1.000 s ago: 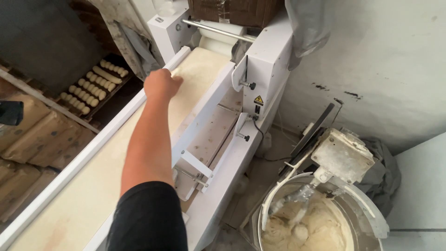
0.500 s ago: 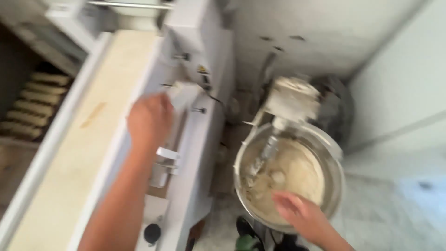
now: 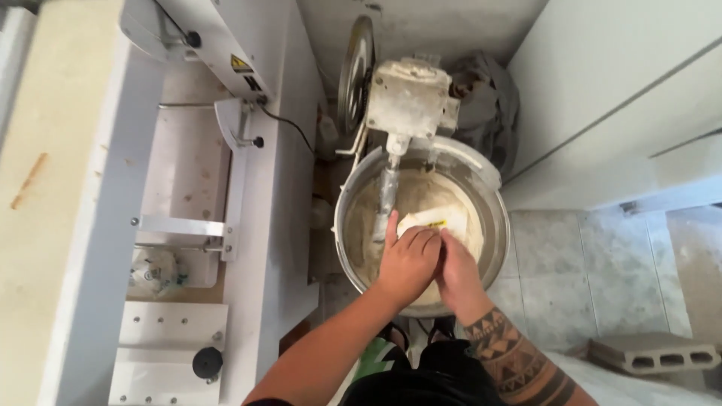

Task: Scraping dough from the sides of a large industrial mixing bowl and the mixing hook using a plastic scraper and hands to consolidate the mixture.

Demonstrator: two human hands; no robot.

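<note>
Having left the belt of the white dough machine (image 3: 226,113), the left hand (image 3: 408,259) is now joining the right hand (image 3: 456,269) inside the steel mixer bowl (image 3: 492,218), both sets of fingers closing on a pale dough lump (image 3: 436,220) beside the hook (image 3: 387,197).

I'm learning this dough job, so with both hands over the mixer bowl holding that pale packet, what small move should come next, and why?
Probably tip the packet lower toward the dough. Both the left hand and right hand hold it together just above the bowl, beside the mixer's hook, so anything in it would land inside. Whether the packet is open cannot be told.
</note>
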